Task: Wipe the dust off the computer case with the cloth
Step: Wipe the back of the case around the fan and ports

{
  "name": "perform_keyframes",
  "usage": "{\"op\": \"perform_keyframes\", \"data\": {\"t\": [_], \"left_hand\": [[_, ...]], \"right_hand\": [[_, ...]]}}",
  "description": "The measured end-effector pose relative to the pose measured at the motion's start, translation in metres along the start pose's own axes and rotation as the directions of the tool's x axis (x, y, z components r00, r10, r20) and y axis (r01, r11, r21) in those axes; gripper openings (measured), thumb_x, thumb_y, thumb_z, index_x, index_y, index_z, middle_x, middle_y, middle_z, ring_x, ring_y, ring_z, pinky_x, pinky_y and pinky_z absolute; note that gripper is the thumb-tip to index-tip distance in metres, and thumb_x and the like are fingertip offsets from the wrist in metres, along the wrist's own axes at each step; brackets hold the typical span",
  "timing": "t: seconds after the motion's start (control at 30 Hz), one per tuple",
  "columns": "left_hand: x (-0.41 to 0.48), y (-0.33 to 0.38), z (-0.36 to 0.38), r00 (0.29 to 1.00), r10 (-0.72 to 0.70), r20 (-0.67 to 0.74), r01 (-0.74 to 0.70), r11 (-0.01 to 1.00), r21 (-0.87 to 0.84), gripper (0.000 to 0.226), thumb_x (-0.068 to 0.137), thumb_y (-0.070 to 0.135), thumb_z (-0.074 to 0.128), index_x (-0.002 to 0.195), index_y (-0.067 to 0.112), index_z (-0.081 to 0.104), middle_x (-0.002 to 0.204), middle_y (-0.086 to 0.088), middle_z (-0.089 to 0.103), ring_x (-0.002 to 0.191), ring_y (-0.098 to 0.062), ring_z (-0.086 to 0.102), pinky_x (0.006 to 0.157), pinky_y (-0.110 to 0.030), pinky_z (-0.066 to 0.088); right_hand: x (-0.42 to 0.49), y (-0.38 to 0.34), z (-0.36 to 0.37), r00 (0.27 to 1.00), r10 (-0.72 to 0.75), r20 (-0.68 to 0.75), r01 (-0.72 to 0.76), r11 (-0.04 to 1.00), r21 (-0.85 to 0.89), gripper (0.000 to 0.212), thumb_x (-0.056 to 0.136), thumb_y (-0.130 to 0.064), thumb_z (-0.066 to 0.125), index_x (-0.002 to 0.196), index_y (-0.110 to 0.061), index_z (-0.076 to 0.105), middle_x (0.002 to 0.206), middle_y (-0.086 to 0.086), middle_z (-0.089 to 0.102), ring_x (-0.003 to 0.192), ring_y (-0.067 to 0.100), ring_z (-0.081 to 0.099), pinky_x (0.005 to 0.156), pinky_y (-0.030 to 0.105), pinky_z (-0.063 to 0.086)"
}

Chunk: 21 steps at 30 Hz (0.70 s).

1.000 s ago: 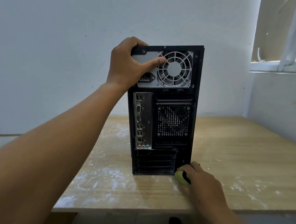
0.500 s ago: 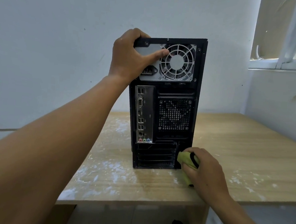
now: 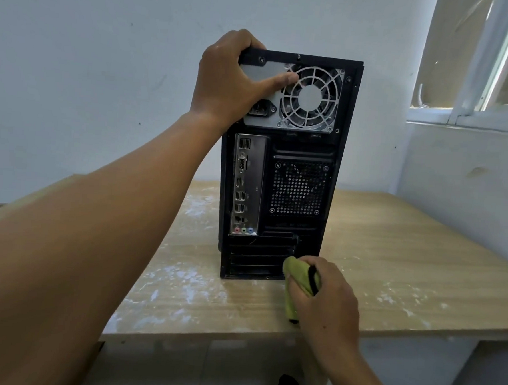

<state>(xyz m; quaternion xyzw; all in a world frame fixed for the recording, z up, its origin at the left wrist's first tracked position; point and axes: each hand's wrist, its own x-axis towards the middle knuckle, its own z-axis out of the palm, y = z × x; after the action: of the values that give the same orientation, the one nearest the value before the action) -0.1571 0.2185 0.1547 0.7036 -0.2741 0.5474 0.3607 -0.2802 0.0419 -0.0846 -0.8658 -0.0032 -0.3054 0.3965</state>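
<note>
Right hand point(image 3: 326, 298): fingers clenched round the green cloth point(image 3: 298, 277), which is bunched against the lower right of the rear panel.
Wooden table point(image 3: 405, 276): white dust streaks near the case.
Computer case point(image 3: 336, 143): upright on the table, rear panel facing near.
Left hand point(image 3: 227, 77): grasps the top left corner, thumb beside the power supply fan grille point(image 3: 310, 97).
Step in hand: probably wiping the rear panel's bottom edge.
Next move: likely calls for upward strokes with steady bracing.
</note>
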Motion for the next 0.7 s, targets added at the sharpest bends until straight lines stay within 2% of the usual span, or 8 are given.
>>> {"op": "perform_keyframes", "data": {"t": [0.1, 0.17, 0.27, 0.47, 0.6, 0.7], "left_hand": [[0.000, -0.003, 0.000, 1.000, 0.012, 0.008, -0.012, 1.000, -0.011, 0.065, 0.066, 0.066, 0.078, 0.092, 0.007, 0.065, 0.085, 0.011, 0.058, 0.080, -0.004, 0.056, 0.073, -0.017, 0.046], [0.000, -0.005, 0.000, 1.000, 0.020, 0.008, -0.020, 1.000, -0.021, 0.067, 0.066, 0.066, 0.078, 0.093, 0.006, 0.065, 0.088, 0.006, 0.060, 0.083, -0.010, 0.058, 0.074, -0.021, 0.047], [0.000, -0.004, 0.001, 0.999, 0.026, 0.020, -0.026, 0.999, -0.029, 0.067, 0.065, 0.066, 0.078, 0.092, 0.006, 0.064, 0.088, 0.003, 0.062, 0.083, -0.013, 0.058, 0.073, -0.022, 0.046], [0.000, -0.006, 0.000, 0.999, 0.031, 0.028, -0.030, 0.997, -0.065, 0.064, 0.066, 0.064, 0.078, 0.091, 0.007, 0.063, 0.086, 0.006, 0.059, 0.081, -0.011, 0.056, 0.070, -0.018, 0.043], [0.001, -0.007, 0.001, 0.999, 0.035, 0.024, -0.033, 0.997, -0.071, 0.063, 0.066, 0.063, 0.078, 0.090, 0.008, 0.063, 0.086, 0.007, 0.059, 0.081, -0.009, 0.055, 0.069, -0.014, 0.040], [0.000, -0.008, 0.002, 0.999, 0.037, 0.026, -0.035, 0.996, -0.078, 0.062, 0.066, 0.064, 0.078, 0.090, 0.009, 0.062, 0.086, 0.007, 0.059, 0.081, -0.009, 0.055, 0.069, -0.014, 0.040]], "right_hand": [[0.002, -0.017, 0.008, 0.997, 0.039, -0.070, -0.041, 0.999, -0.033, 0.026, 0.084, -0.033, 0.068, 0.109, -0.031, 0.059, 0.097, -0.013, 0.058, 0.075, 0.010, 0.054, 0.059, 0.024, 0.039], [0.007, -0.029, 0.013, 0.984, 0.072, -0.165, -0.077, 0.997, -0.020, 0.024, 0.085, -0.033, 0.067, 0.106, -0.027, 0.058, 0.096, -0.010, 0.057, 0.074, 0.013, 0.054, 0.060, 0.027, 0.041], [0.016, -0.044, 0.020, 0.956, 0.125, -0.265, -0.139, 0.990, -0.034, 0.022, 0.086, -0.034, 0.066, 0.100, -0.023, 0.054, 0.093, -0.005, 0.054, 0.071, 0.018, 0.053, 0.061, 0.032, 0.045], [0.019, -0.054, 0.034, 0.929, 0.215, -0.302, -0.251, 0.964, -0.085, 0.022, 0.087, -0.033, 0.065, 0.100, -0.020, 0.052, 0.092, -0.004, 0.052, 0.070, 0.021, 0.050, 0.061, 0.029, 0.038], [0.011, -0.049, 0.037, 0.944, 0.246, -0.220, -0.282, 0.948, -0.147, 0.020, 0.088, -0.033, 0.064, 0.098, -0.022, 0.051, 0.091, -0.006, 0.051, 0.072, 0.018, 0.049, 0.062, 0.028, 0.035], [0.003, -0.044, 0.038, 0.941, 0.262, -0.212, -0.291, 0.949, -0.120, 0.018, 0.087, -0.032, 0.065, 0.095, -0.022, 0.051, 0.091, -0.006, 0.053, 0.072, 0.018, 0.050, 0.062, 0.028, 0.037]]}}
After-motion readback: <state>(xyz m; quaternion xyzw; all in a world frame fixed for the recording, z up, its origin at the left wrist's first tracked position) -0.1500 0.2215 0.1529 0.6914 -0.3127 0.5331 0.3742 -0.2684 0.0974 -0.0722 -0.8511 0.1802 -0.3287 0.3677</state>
